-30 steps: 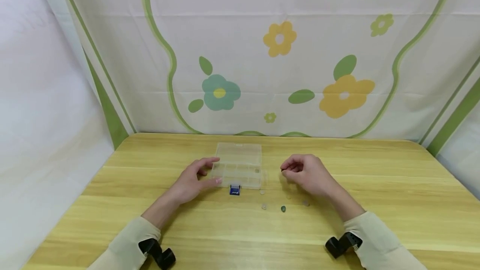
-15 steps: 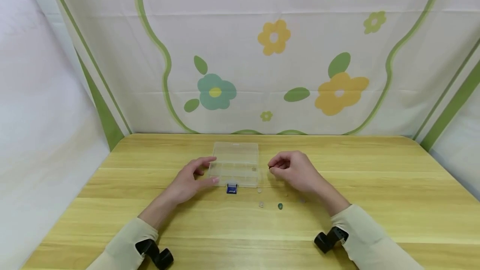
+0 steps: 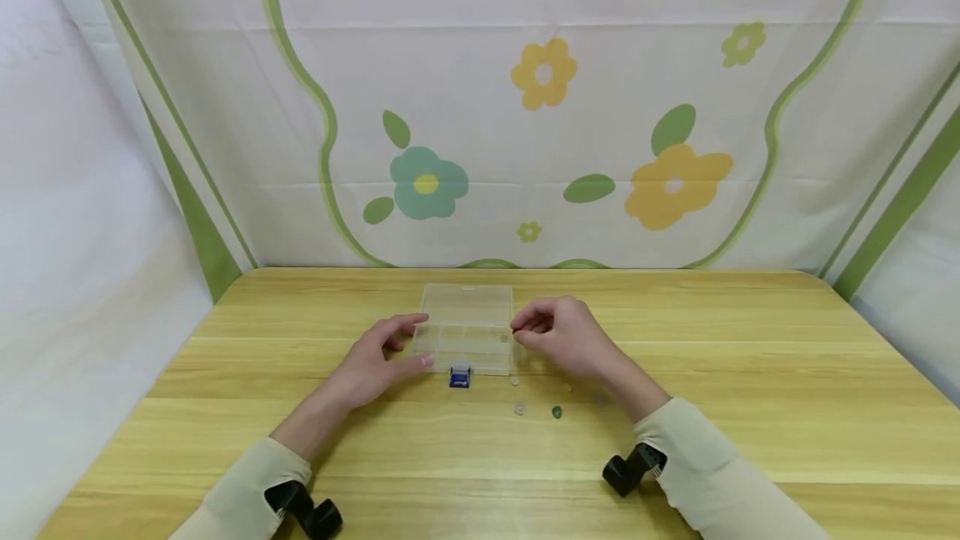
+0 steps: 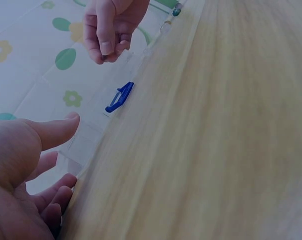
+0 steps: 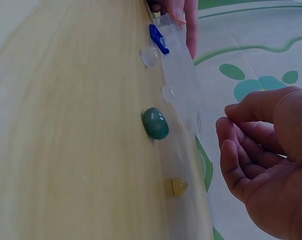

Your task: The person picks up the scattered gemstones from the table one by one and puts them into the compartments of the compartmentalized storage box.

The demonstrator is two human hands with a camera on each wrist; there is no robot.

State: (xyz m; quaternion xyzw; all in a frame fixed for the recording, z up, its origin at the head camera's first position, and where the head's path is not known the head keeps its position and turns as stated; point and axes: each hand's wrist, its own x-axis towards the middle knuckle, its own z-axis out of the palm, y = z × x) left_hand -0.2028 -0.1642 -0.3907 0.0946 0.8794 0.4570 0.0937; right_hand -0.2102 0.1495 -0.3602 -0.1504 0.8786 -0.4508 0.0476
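A clear plastic compartment box [image 3: 468, 305] lies with its lid laid back and its blue latch [image 3: 460, 377] facing the person. My left hand [image 3: 377, 361] rests at the box's left end, thumb over the front and index finger along the back, fingers relaxed. At the right end, my right hand [image 3: 558, 333] pinches a small dark stone [image 4: 105, 58] between thumb and index finger, close beside the box's edge. Fingertips mostly hide that stone. One small stone [image 3: 503, 338] sits in a right-hand compartment of the back row.
Several small polished stones lie on the wooden table [image 3: 420, 473] right of the latch: a green stone [image 5: 155, 123], a yellow stone [image 5: 179, 186] and clear, pale ones such as this clear stone [image 5: 149, 57]. A flowered cloth [image 3: 480, 107] hangs behind the table.
My right hand has moved left with the pinched stone, from well right of the box to its right edge. The left hand keeps its place at the box; the head view has shifted slightly.
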